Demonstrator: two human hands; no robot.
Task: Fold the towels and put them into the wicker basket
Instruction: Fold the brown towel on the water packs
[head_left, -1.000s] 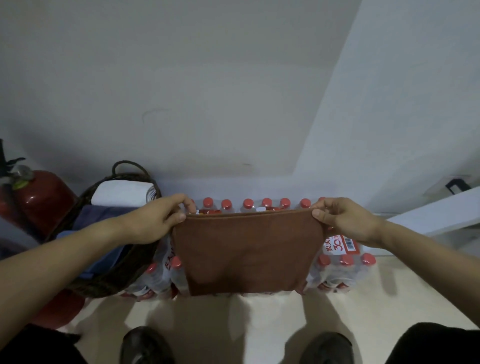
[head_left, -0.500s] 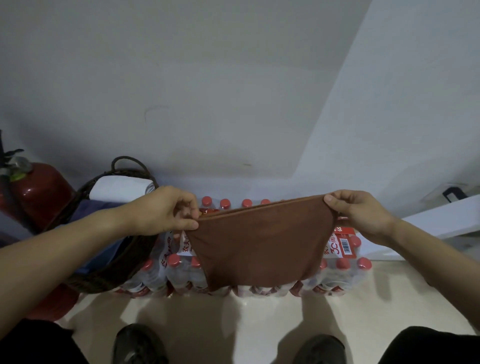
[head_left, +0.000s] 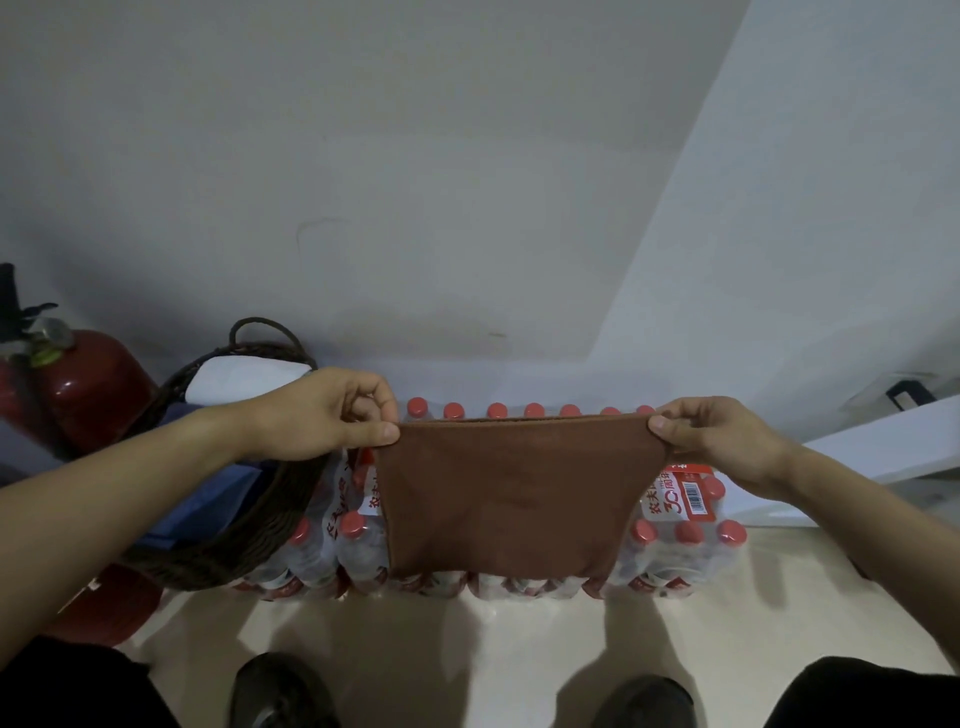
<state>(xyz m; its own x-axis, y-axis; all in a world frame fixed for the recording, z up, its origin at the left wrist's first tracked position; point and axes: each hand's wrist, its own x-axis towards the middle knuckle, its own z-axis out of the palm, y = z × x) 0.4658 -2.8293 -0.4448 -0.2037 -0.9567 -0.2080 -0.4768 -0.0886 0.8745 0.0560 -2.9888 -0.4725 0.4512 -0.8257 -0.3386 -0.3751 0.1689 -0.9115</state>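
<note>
Two dark shoes (head_left: 283, 693) stood on the pale floor (head_left: 467, 649); above them hung a brown towel (head_left: 511, 499), folded, held taut in the air; the left hand (head_left: 332, 410) pinched its upper left corner between thumb and curled fingers (head_left: 382, 400); the right hand (head_left: 717, 441) pinched the upper right corner likewise. Behind the towel — shrink-wrapped packs of red-capped bottles (head_left: 685, 535); to the left, touching them, the wicker basket (head_left: 234, 540), holding blue and white towels; beyond it a red fire extinguisher (head_left: 93, 384) — against the white wall (head_left: 415, 182).
</note>
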